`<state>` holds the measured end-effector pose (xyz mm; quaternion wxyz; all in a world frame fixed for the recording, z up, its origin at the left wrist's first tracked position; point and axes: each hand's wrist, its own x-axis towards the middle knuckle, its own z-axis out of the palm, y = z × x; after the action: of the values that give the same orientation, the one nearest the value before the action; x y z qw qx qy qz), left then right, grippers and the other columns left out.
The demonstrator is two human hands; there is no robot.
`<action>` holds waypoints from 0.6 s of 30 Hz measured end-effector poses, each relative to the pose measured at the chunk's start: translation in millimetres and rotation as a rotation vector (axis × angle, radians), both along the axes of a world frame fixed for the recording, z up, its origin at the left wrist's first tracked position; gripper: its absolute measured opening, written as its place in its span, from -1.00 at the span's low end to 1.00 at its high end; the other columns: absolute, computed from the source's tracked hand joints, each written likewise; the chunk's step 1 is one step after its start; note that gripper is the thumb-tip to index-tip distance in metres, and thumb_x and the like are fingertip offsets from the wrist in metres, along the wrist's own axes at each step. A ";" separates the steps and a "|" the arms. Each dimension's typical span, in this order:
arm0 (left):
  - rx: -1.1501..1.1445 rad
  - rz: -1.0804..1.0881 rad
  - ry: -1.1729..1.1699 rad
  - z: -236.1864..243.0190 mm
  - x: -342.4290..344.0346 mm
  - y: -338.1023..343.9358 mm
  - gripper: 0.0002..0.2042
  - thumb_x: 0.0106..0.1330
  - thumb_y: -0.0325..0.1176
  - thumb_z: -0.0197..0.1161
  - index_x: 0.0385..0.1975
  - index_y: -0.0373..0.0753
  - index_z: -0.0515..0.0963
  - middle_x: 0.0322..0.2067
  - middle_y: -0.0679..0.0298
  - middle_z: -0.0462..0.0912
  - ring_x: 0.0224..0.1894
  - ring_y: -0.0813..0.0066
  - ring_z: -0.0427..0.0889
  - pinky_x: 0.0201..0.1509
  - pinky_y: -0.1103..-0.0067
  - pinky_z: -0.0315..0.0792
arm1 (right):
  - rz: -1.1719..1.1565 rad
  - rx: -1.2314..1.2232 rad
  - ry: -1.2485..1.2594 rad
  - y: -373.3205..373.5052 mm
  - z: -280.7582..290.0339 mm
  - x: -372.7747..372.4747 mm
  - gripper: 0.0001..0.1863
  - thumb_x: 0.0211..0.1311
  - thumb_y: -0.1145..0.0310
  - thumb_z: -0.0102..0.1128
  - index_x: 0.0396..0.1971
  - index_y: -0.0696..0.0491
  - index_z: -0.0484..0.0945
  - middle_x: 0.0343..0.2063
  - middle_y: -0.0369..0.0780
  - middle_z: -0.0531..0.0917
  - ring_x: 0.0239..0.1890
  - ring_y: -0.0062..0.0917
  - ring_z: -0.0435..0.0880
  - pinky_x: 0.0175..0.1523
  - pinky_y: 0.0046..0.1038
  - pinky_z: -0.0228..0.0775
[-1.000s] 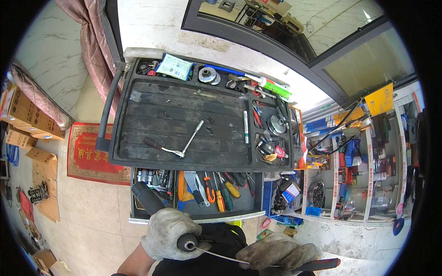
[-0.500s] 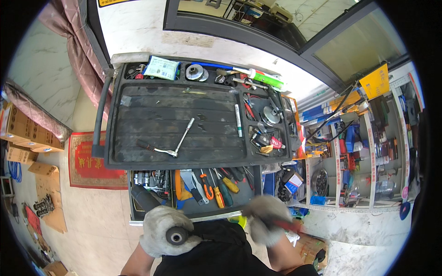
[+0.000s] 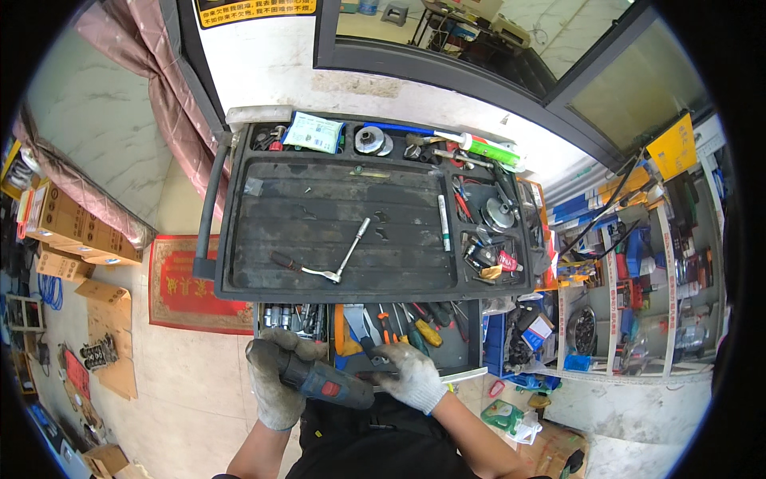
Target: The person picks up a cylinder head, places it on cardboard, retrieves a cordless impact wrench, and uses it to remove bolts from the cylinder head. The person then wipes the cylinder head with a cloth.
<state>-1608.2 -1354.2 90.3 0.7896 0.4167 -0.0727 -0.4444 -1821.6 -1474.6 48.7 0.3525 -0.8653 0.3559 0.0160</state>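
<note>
One dark power tool (image 3: pixel 343 389), red patch on side, gripped in gloved left hand (image 3: pixel 277 395), held near open drawer (image 3: pixel 459 351). Gloved right hand (image 3: pixel 415 382) near tool's other end, fingers part-curled; whether gripping anything, I cannot tell. Beyond, I note ratchet (image 3: pixel 336 278) lying on black cart top (image 3: pixel 275 219); red mat (image 3: pixel 187 291) on floor, left.

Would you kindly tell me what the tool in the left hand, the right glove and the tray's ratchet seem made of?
Tool: probably plastic or rubber, given its matte dark housing. Right glove: apparently knitted fabric, dull and soiled, by its snug cuff. Ratchet: likely polished metal, from its silvery shine; its dark grip is hard to judge.
</note>
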 end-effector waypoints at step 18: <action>-0.119 -0.031 0.543 18.9 -18.9 -73.2 -0.56 0.53 0.16 0.12 -0.15 -0.10 0.68 -0.35 0.28 0.75 -0.11 0.24 0.75 0.35 0.09 0.45 | -0.383 0.927 -0.622 33.6 21.5 2.8 -0.31 0.31 0.31 0.45 0.37 0.03 0.33 0.21 -0.12 0.58 0.26 -0.40 0.60 0.38 -0.29 0.49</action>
<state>-1627.1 -1427.4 109.3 0.7964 0.2341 0.1090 -0.5469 -1818.9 -1441.0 70.2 0.7783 -0.5055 0.3415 -0.1486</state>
